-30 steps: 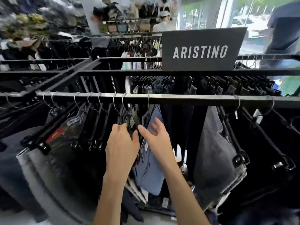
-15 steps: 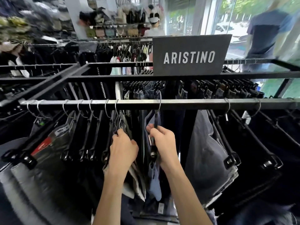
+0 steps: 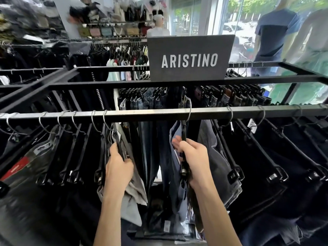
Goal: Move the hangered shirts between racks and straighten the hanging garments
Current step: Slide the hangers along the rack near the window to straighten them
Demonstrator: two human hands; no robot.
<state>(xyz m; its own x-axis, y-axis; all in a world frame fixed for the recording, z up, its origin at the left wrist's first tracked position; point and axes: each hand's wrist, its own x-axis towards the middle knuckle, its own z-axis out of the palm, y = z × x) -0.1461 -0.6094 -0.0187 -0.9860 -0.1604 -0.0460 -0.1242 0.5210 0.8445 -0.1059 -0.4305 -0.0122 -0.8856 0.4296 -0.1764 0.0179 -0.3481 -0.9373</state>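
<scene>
Right hand (image 3: 193,157) grips hanger (image 3: 183,132) | left hand (image 3: 118,167) grips hangers (image 3: 119,144)

Black hangers (image 3: 183,139) on a silver rail (image 3: 159,113); dark grey sign (image 3: 190,58) (white lettering); blue jeans (image 3: 174,174).

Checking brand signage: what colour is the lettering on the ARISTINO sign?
White letters on a dark grey rectangular sign; head view.

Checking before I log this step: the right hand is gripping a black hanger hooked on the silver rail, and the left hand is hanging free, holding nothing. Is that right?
Not quite. The left hand is not free: in the head view its fingers are curled round a black hanger among the garments on the left. The rest holds: the right hand grips a black clip hanger hooked on the silver rail.
</scene>
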